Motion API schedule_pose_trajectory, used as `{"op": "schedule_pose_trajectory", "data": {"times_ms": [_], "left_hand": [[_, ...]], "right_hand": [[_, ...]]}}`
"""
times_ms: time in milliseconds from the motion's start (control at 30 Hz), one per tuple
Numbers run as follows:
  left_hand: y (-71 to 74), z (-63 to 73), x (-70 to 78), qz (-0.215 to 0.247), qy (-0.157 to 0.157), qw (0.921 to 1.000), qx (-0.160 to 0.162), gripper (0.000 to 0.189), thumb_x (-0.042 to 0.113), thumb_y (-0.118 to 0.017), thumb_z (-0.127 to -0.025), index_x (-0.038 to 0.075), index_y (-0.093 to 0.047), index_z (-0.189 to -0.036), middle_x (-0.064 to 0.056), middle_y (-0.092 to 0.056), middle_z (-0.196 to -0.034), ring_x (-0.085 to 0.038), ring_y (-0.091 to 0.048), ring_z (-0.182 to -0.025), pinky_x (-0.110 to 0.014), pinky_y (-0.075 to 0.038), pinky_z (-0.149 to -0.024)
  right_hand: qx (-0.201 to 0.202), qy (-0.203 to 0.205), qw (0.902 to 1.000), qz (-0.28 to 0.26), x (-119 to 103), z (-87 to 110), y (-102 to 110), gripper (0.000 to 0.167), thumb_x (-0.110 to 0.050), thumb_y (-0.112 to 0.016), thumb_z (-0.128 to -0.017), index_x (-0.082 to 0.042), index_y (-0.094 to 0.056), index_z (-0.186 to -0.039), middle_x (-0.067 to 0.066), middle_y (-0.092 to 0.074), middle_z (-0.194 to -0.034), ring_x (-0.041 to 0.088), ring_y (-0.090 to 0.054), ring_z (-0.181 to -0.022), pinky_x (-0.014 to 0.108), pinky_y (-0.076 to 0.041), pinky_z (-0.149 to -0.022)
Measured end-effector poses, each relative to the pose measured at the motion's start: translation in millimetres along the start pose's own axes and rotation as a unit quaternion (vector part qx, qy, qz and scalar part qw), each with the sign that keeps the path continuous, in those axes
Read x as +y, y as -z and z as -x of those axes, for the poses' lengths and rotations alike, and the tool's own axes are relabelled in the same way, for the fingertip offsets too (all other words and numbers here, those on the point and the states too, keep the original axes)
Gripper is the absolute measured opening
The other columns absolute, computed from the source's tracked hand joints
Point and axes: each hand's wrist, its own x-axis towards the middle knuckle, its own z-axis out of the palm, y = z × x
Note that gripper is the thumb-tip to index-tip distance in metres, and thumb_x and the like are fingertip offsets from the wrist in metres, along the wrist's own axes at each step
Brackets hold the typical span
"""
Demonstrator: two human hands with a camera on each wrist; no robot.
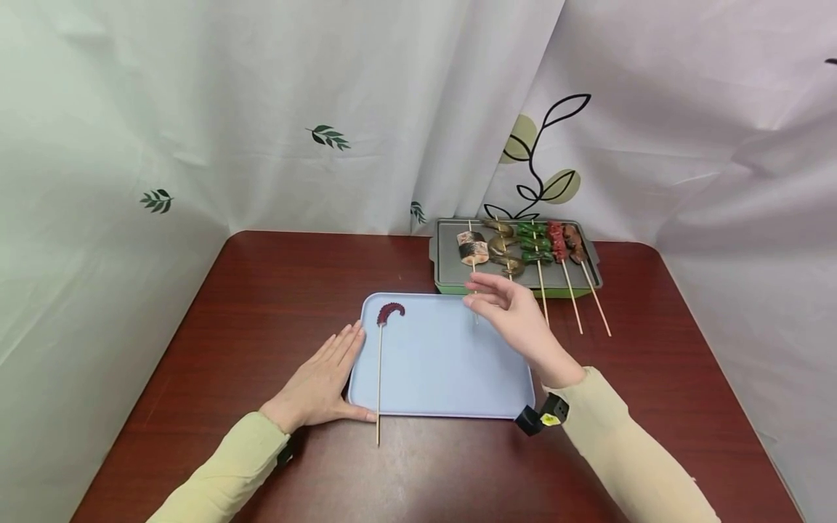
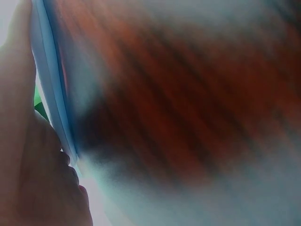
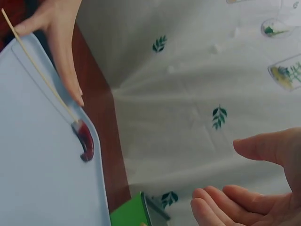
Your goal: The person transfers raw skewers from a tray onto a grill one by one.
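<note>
My left hand [image 1: 320,385] lies along the left side of a pale blue tray [image 1: 451,363], fingers straight, thumb at the near edge. On the tray rests a skewer with a dark red curled tentacle [image 1: 391,311]; its stick sticks out past the near edge by the thumb. Above the tray's far right part hovers my right hand [image 1: 513,316], beside the stick of a skewer with white, dark-banded chunks [image 1: 473,248]. In the right wrist view, the right thumb and fingers [image 3: 216,205] stand apart with nothing between them. The left wrist view is mostly blurred tabletop.
A grey grill pan [image 1: 451,272] with a green base stands behind the tray. Beside the white skewer lie skewers of greyish-brown curled pieces [image 1: 503,247], green peppers [image 1: 535,243], red meat [image 1: 558,241] and brown pieces [image 1: 575,243]. Several sticks overhang its front. A white curtain [image 1: 327,87] surrounds the table.
</note>
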Motion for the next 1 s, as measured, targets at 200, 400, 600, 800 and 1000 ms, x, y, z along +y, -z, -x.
{"op": "schedule_pose_trajectory", "data": {"times_ms": [200,400,600,800,1000], "left_hand": [[-1.1,-0.2,0.8,0.001,-0.001,1.0,0.003,0.139,0.093,-0.056,-0.069,-0.007,-0.02,-0.159,-0.021,-0.015,-0.167,-0.034,-0.014,-0.153,-0.046,-0.017,-0.123],[-1.5,-0.3,1.3,0.0,0.0,1.0,0.003,0.14,0.094,-0.056,-0.069,-0.006,-0.02,-0.159,-0.02,-0.014,-0.167,-0.034,-0.014,-0.153,-0.046,-0.017,-0.123],[-2.1,-0.7,1.4,-0.002,0.0,1.0,0.004,0.14,0.094,-0.056,-0.068,-0.006,-0.02,-0.159,-0.02,-0.014,-0.167,-0.033,-0.014,-0.153,-0.046,-0.017,-0.123],[-2.6,-0.7,1.5,-0.006,0.003,1.0,0.001,0.14,0.095,-0.054,-0.068,-0.006,-0.02,-0.159,-0.02,-0.014,-0.167,-0.033,-0.014,-0.153,-0.045,-0.017,-0.123],[-1.6,-0.3,1.8,-0.005,0.007,1.0,0.001,0.14,0.095,-0.053,-0.068,-0.006,-0.02,-0.159,-0.019,-0.015,-0.167,-0.033,-0.015,-0.153,-0.046,-0.017,-0.123]], "right_hand": [[-0.023,0.003,0.9996,-0.017,-1,7.9,-12,0.051,-0.019,-0.073,-0.096,-0.003,-0.057,-0.142,0.01,-0.066,-0.131,0.021,-0.065,-0.118,0.036,-0.051,-0.1],[-0.055,-0.005,0.998,-0.032,6,13.1,-25,0.051,-0.02,-0.072,-0.097,-0.004,-0.057,-0.142,0.01,-0.066,-0.132,0.022,-0.064,-0.118,0.038,-0.05,-0.102],[-0.084,-0.015,0.9954,-0.043,16,19.0,-37,0.053,-0.018,-0.071,-0.097,0.0,-0.054,-0.144,0.015,-0.064,-0.134,0.025,-0.063,-0.12,0.041,-0.049,-0.103],[-0.117,-0.03,0.9914,-0.052,27,23.1,-52,0.053,-0.02,-0.07,-0.098,0.001,-0.055,-0.143,0.019,-0.063,-0.135,0.025,-0.064,-0.119,0.044,-0.046,-0.106],[-0.164,-0.059,0.9823,-0.067,38,26.9,-65,0.053,-0.023,-0.069,-0.099,0.001,-0.055,-0.144,0.015,-0.064,-0.134,0.024,-0.061,-0.124,0.043,-0.045,-0.107]]}}
